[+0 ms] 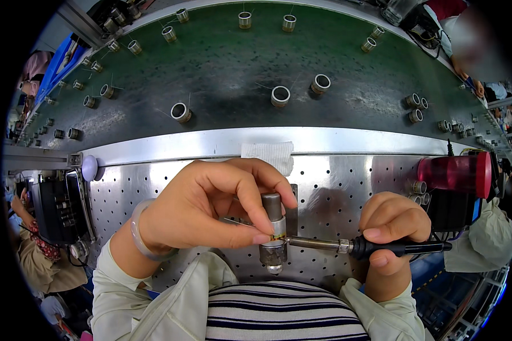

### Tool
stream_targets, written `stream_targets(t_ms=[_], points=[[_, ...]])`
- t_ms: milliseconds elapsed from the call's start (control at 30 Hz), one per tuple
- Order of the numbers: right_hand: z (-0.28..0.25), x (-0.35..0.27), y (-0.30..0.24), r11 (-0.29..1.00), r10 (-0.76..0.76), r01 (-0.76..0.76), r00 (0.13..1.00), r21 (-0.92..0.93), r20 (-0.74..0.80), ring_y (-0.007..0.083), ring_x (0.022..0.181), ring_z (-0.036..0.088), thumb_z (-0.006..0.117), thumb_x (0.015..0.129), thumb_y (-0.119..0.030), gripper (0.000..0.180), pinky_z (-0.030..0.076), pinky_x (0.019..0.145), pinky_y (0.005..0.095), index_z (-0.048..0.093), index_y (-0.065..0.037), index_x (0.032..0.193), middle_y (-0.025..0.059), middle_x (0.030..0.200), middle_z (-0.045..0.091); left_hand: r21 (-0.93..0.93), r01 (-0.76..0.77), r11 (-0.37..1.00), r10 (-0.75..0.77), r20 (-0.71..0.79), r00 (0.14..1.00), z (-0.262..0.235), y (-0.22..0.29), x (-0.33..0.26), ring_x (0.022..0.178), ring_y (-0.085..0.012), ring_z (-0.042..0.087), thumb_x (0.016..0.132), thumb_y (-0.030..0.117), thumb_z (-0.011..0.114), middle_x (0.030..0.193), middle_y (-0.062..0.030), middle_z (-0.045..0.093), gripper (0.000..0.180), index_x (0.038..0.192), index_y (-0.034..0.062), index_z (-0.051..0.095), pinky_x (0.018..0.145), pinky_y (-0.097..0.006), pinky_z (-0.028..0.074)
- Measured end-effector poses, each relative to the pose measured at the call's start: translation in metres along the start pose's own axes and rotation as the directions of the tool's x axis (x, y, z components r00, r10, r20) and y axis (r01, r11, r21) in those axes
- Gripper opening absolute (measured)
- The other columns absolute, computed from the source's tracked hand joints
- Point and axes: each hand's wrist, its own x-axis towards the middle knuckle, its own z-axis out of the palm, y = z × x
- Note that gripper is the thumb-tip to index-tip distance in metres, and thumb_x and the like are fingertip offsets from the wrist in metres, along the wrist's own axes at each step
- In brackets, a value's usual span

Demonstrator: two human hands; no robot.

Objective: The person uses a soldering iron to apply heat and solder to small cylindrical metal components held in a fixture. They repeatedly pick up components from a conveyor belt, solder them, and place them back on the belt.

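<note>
My left hand (205,202) pinches a thin wire (233,221) between thumb and index finger, beside an upright metal post (272,203). Around that post sits a small silvery ring (279,228) with a yellowish band, partly hidden by my fingertips. My right hand (393,219) grips the black handle of a soldering iron (316,243) from the right. Its tip meets the ring's lower edge or stops just short; I cannot tell which. Below, the post stands in a round metal base (274,256).
Several metal rings with fine wires, one of them a ring (280,96), stand on the green conveyor belt (222,62). White paper (267,151) lies at the perforated metal worktop's (335,170) far edge. A red cylindrical container (455,174) is at right, a purple knob (90,168) at left.
</note>
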Motion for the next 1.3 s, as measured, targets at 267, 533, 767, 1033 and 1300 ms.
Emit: stream_targets(t_ms=[267, 533, 767, 1033, 1300], points=[[-0.001, 0.001, 0.000, 1.000, -0.014, 0.014, 1.000, -0.009, 0.017, 0.0201, 0.051, 0.057, 0.079, 0.064, -0.007, 0.023, 0.044, 0.049, 0.0270, 0.064, 0.001, 0.079, 0.0095, 0.062, 0.060, 0.005, -0.016, 1.000, 0.015, 0.018, 1.000, -0.001, -0.001, 0.001, 0.098, -0.0257, 0.060, 0.064, -0.008, 0.076, 0.103, -0.0209, 0.061, 0.016, 0.071, 0.0038, 0.067, 0.088, -0.034, 0.047], [-0.001, 0.000, 0.000, 1.000, 0.002, -0.002, 1.000, 0.003, 0.011, 0.0207, 0.050, 0.057, 0.079, 0.062, -0.004, 0.024, 0.044, 0.048, 0.0274, 0.063, 0.002, 0.079, 0.0100, 0.062, 0.061, 0.079, -0.051, 0.996, 0.054, -0.043, 0.998, 0.010, 0.009, 0.004, 0.090, -0.0248, 0.062, 0.065, -0.006, 0.073, 0.097, -0.0214, 0.064, 0.012, 0.073, 0.0018, 0.068, 0.083, -0.032, 0.047], [-0.002, 0.001, -0.001, 1.000, 0.003, -0.003, 1.000, 0.003, 0.015, 0.0207, 0.049, 0.057, 0.078, 0.062, -0.003, 0.022, 0.044, 0.048, 0.0277, 0.063, 0.001, 0.078, 0.0102, 0.062, 0.060, 0.284, -0.099, 0.954, 0.067, 0.121, 0.990, 0.004, 0.016, 0.012, 0.085, -0.0146, 0.062, 0.074, -0.005, 0.067, 0.093, -0.0100, 0.065, 0.007, 0.078, 0.0004, 0.066, 0.077, -0.026, 0.052], [-0.004, 0.001, -0.001, 1.000, -0.002, 0.002, 1.000, -0.012, 0.023, 0.0207, 0.049, 0.057, 0.078, 0.062, -0.003, 0.022, 0.044, 0.048, 0.0279, 0.063, 0.001, 0.078, 0.0102, 0.061, 0.060, 0.266, -0.111, 0.958, 0.093, 0.076, 0.993, 0.008, 0.010, 0.014, 0.081, -0.0136, 0.062, 0.073, -0.004, 0.068, 0.087, -0.0083, 0.065, 0.007, 0.077, 0.0007, 0.064, 0.074, -0.025, 0.052], [-0.006, 0.000, 0.000, 1.000, 0.008, -0.008, 1.000, -0.002, 0.010, 0.0208, 0.050, 0.057, 0.078, 0.062, -0.003, 0.023, 0.044, 0.048, 0.0277, 0.063, 0.002, 0.078, 0.0106, 0.062, 0.060, 0.141, -0.007, 0.990, 0.003, 0.030, 1.000, 0.006, 0.013, 0.018, 0.081, -0.0227, 0.063, 0.066, -0.011, 0.071, 0.085, -0.0171, 0.066, 0.013, 0.071, -0.0002, 0.066, 0.075, -0.030, 0.050]])
